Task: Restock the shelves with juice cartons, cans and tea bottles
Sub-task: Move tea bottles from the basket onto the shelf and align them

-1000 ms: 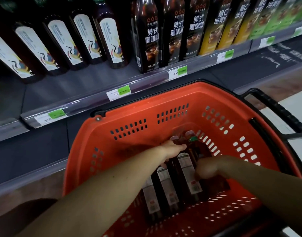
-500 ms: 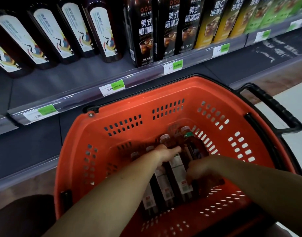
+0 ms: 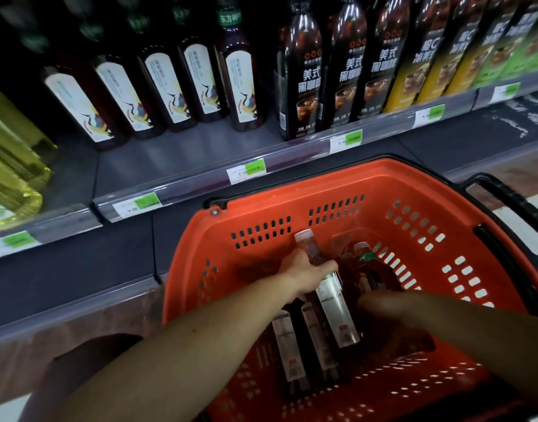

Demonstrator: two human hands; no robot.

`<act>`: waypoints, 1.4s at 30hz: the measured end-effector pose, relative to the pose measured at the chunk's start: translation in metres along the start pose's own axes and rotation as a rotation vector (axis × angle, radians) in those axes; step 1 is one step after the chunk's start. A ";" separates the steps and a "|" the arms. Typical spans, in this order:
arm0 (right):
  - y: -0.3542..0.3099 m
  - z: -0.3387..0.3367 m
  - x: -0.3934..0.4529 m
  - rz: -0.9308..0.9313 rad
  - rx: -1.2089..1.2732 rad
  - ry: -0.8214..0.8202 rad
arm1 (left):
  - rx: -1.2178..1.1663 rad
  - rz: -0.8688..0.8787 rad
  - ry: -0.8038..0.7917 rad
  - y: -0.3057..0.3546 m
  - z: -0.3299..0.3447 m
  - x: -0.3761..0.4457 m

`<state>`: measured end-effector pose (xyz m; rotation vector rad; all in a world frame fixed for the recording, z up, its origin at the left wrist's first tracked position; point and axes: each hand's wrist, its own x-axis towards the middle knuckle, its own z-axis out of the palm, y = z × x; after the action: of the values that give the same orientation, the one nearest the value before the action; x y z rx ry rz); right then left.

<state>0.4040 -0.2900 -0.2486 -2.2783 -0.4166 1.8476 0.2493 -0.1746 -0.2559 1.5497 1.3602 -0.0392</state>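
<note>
While the left hand (image 3: 307, 277) curls its fingers and thumb round the shoulder of a dark tea bottle (image 3: 328, 287), that bottle is tilted up with its pale cap toward the far wall of the basket, its lower end down among the others. It is a slim, square-sided bottle of clear plastic holding dark liquid, with a long white label down one face. The right hand (image 3: 383, 309) is low in the basket just beside it, blurred and in shadow; its fingers seem bent over the bottles there, but whether they grip one I cannot tell.

Both forearms reach into a red plastic basket (image 3: 490, 300), smooth-walled, pierced by rows of small slots, with a black handle (image 3: 511, 202) folded back at its right. Lying side by side on its floor are more labelled bottles (image 3: 295, 345) of the same slim make, and toward the far right stands an amber bottle with a green band (image 3: 365, 257) at its neck.

Beyond the basket runs a grey shelf (image 3: 182, 153) with a clear price rail carrying white and green tags (image 3: 246, 172). On it stand dark bottles with crane labels (image 3: 200, 83), then glossy black coffee bottles (image 3: 301, 80), then yellow and green-labelled ones (image 3: 423, 71). Yellow-green packs (image 3: 11, 166) sit at the far left.
</note>
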 end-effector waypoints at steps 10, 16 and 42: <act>-0.027 0.031 -0.023 -0.287 0.263 0.262 | 0.005 0.359 0.177 0.012 -0.071 -0.056; -0.074 0.050 -0.062 -0.366 0.340 0.114 | -0.096 0.507 0.388 0.019 -0.123 -0.080; -0.322 0.085 -0.140 -0.661 0.356 0.078 | -0.344 0.580 0.594 0.096 -0.362 -0.029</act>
<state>0.2615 -0.0350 -0.0366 -1.6905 -0.6664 1.3624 0.1080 0.0668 -0.0057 1.6563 1.2054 1.0280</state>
